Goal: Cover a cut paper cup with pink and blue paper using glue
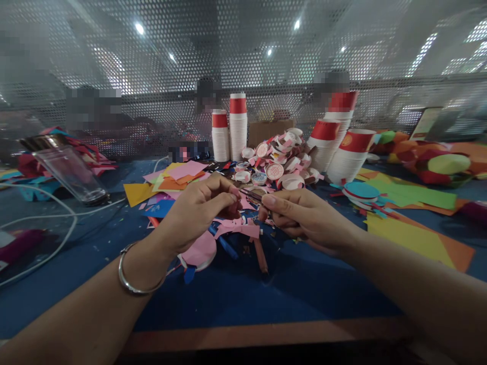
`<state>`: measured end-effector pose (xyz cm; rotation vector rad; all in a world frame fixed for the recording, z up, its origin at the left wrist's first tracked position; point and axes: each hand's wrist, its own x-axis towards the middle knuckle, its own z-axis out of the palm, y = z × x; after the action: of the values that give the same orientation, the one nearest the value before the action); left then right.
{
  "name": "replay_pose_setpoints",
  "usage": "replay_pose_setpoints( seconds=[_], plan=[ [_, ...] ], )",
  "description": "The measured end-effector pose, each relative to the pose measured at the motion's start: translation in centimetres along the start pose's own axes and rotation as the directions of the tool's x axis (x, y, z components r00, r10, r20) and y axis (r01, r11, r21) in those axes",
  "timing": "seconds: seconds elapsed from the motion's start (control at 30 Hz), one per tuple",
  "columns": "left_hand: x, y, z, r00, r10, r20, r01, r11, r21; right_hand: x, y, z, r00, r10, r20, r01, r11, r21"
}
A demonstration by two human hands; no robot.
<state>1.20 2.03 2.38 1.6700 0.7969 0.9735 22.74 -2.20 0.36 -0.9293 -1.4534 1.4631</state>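
Note:
My left hand [207, 210], a silver bangle on its wrist, is closed with the fingers curled into a pinch; whatever is between the fingertips is too small to make out. Across the small gap, my right hand [304, 215] pinches a thin dark stick-like thing [251, 195] between thumb and forefinger, its tip pointing at my left fingers. Below the hands lie cut pink paper strips [238, 228], a blue pen-like object [228, 246] and a brown stick [261, 256]. A pink round paper piece [200, 251] rests under my left wrist.
Behind the hands is a heap of cut cup bottoms [274, 170], flanked by white-and-red paper cup stacks [238, 126]. Coloured paper sheets [411, 241] lie right and left. A clear bottle [72, 170] and white cable [72, 223] are at left. A perforated metal screen [258, 50] stands behind.

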Motion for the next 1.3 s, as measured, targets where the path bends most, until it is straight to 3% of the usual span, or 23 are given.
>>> replay_pose_setpoints(
  seconds=[0.3, 0.63, 0.97, 1.1, 1.3],
  plan=[
    [-0.11, -0.03, -0.29, 0.996, 0.09, 0.023, -0.093, 0.978, 0.186, 0.04, -0.17, 0.2, 1.0, 0.025, -0.002, -0.025, 0.999, 0.02],
    [0.14, -0.13, -0.21, 0.992, 0.095, 0.089, -0.116, 0.951, 0.285, 0.06, -0.2, 0.46, 0.997, 0.077, 0.013, -0.077, 0.995, 0.068],
    [-0.15, 0.21, 0.14, 0.996, 0.002, 0.087, -0.017, 0.985, 0.171, 0.09, -0.25, 0.62, 0.996, 0.085, 0.02, -0.086, 0.994, 0.072],
    [-0.11, 0.03, 0.25, 0.995, -0.042, 0.092, 0.035, 0.996, 0.084, 0.06, -0.41, 0.54, 0.999, 0.033, -0.022, -0.031, 0.995, 0.09],
    [-0.06, -0.16, 0.51, 0.995, -0.1, 0.012, 0.101, 0.993, -0.059, 0.43, 0.24, 0.28, 0.995, -0.051, -0.089, 0.057, 0.996, 0.067]
  ],
)
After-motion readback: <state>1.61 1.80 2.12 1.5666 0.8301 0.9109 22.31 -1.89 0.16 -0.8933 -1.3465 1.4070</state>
